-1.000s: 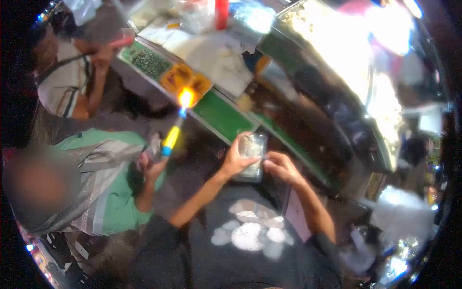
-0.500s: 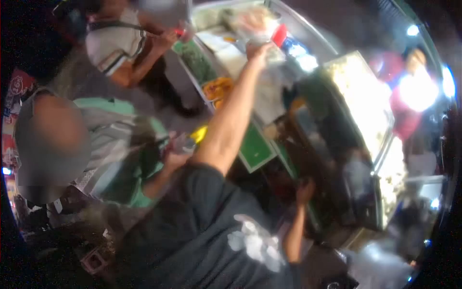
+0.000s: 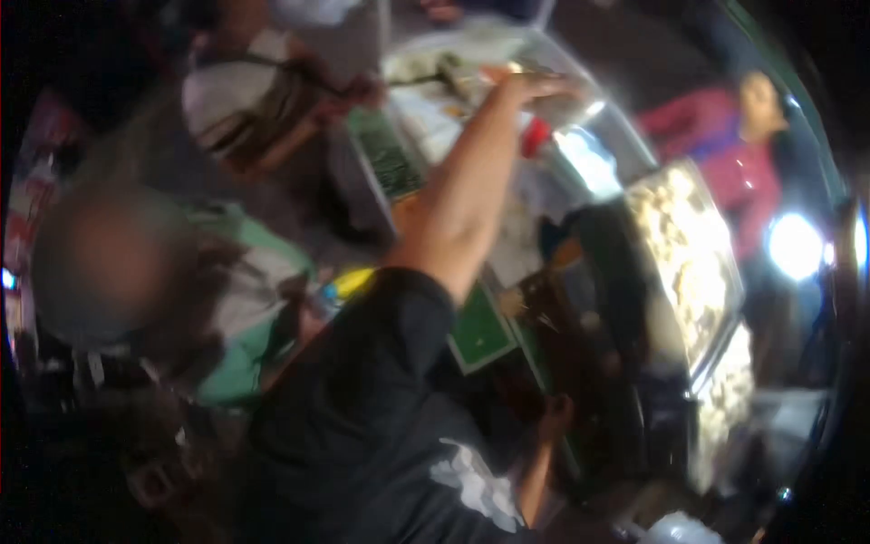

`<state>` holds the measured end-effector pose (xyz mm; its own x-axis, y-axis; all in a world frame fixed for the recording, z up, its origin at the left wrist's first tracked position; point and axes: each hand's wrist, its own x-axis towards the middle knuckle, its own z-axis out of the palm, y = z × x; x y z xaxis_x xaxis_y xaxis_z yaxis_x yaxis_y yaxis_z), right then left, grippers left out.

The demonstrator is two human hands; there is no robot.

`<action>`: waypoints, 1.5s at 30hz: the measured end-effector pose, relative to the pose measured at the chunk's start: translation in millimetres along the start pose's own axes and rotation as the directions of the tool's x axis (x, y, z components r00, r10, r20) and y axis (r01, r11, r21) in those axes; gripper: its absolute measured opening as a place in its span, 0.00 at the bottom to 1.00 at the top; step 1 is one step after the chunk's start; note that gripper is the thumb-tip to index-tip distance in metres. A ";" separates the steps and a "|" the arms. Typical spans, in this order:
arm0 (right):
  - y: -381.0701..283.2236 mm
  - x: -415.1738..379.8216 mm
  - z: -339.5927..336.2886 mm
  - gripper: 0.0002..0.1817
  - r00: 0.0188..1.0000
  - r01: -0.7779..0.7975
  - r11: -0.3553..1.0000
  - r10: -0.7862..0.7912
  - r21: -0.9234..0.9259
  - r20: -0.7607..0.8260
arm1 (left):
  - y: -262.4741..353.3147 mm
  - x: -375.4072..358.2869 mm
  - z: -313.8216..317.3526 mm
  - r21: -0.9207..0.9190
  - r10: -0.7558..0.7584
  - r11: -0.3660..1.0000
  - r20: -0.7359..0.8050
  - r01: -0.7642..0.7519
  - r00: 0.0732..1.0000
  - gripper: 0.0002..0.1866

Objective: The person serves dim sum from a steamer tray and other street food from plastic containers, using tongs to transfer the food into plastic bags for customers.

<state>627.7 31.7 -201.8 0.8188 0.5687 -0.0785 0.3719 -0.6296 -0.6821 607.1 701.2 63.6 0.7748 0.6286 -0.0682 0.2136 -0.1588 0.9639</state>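
Note:
My left hand [image 3: 544, 89] reaches across the lit cart at the top, over a blurred shiny bowl [image 3: 584, 109]. Its fingers are smeared, so any grip is unclear. Just below it is a red object [image 3: 535, 137], beside a bright reflective surface [image 3: 584, 161]. Low on the right, my right hand [image 3: 556, 419] is near the dark edge of the cart, below a green panel [image 3: 482, 334]. Blur and shadow hide its fingers. White paper or cloth [image 3: 435, 122] lies left of my left forearm.
A person in green and grey [image 3: 245, 281] stands close on the left, near a yellow object [image 3: 352, 282]. Another person in a light top [image 3: 231, 100] is at upper left. A case of pale pieces [image 3: 684, 254] stands right. Beyond it is a person in red [image 3: 743, 181].
My left hand has moved right and is now over the shiny bowl. My right hand sits lower in view. The view has shifted, and the person in red shows more clearly.

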 end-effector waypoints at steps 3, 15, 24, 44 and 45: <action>13.6 17.0 -12.6 0.24 0.999 0.029 0.987 -0.034 -0.157 -0.032 | -5.3 15.9 -12.7 -0.272 -0.105 0.956 0.030 0.109 0.994 0.36; -23.4 24.7 -37.6 0.24 0.976 0.209 0.915 -0.219 -0.345 0.010 | -188.9 38.6 -93.6 -0.646 -0.385 0.762 -0.397 0.045 0.833 0.17; -15.0 34.4 -46.4 0.32 0.960 0.222 0.911 -0.266 -0.347 -0.084 | -227.9 78.8 -100.8 -0.815 -0.606 0.576 -0.376 0.060 0.701 0.14; -3.2 51.1 -9.0 0.20 0.809 0.255 0.724 -0.523 -0.641 -0.269 | -212.2 45.2 -91.2 -0.425 -0.535 0.835 -0.777 0.350 0.332 0.26; -34.8 51.9 -21.1 0.20 0.841 0.256 0.805 -0.459 -0.535 -0.288 | -213.5 46.5 -90.9 -0.398 -0.522 0.838 -0.786 0.374 0.332 0.26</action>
<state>666.5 71.9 -166.8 0.6435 0.6147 0.4561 0.7432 -0.6444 -0.1801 543.4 833.5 -122.1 -0.3220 0.8897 -0.3235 0.2317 0.4054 0.8843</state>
